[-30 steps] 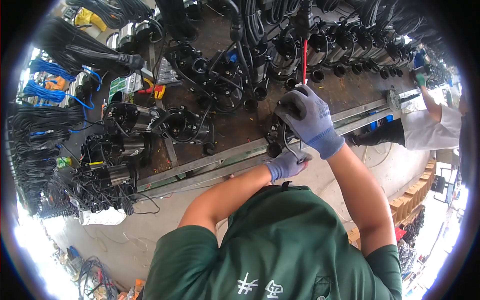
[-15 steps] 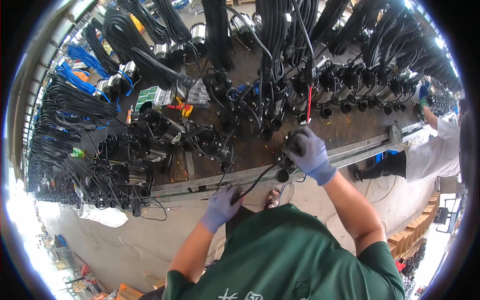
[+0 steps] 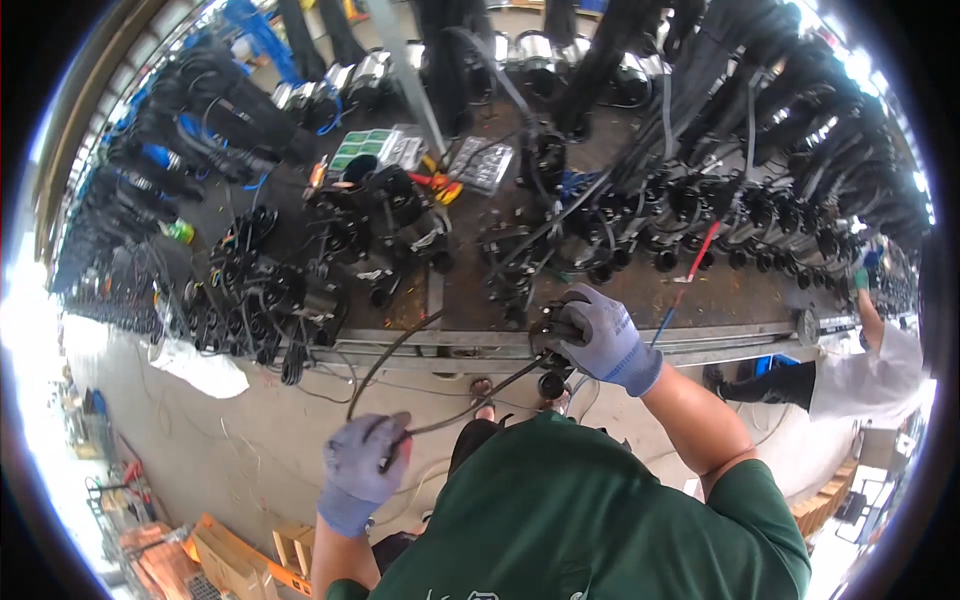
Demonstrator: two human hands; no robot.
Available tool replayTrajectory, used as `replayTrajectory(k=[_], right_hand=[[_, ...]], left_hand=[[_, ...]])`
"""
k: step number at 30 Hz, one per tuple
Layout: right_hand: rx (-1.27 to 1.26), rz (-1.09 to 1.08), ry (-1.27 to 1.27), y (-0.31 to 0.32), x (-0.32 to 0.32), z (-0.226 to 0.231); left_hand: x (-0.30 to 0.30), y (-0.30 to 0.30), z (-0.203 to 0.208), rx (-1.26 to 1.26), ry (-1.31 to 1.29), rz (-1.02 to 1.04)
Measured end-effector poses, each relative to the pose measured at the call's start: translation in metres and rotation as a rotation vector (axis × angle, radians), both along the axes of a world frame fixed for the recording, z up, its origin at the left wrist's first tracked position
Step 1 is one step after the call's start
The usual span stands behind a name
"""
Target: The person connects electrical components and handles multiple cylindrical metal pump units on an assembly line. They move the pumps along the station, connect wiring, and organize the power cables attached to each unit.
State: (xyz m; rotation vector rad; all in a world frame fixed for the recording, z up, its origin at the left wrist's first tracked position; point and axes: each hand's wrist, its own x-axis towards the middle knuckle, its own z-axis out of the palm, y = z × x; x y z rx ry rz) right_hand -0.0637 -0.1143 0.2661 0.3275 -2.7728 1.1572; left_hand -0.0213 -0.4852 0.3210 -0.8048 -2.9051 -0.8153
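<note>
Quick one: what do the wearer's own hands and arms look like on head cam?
Left hand and right hand: grey-blue gloves with bluer cuffs; small print on the right one's back. Forearms bare, short dark green sleeves.

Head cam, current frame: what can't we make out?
Head view: part of the black housing, hidden by the right hand.
Head view: the stretch of black cable inside the left hand, hidden by its fingers.
Head view: contents of the clear packet, too small.
Head view: what the co-worker's hand touches, too small near the rim.
</note>
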Motion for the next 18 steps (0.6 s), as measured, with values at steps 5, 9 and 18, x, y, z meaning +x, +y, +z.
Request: replayTrajectory(k=[5, 9, 18], right_hand=[[-0.133, 0.096, 0.083, -0.076, -0.052, -0.023], [-0.083, 0.191, -0.019, -0.146, -0.083, -0.026], [0.029, 0.100, 0.028, -0.221, -0.153, -0.033]], left_hand=[[-0.038, -0.045, 0.019, 0.179, 0.472, 0.015], [-0.073, -0.075, 0.010, 0.086, 0.535, -0.060], [-0.126, -0.107, -0.023, -0.073, 0.251, 0.078]])
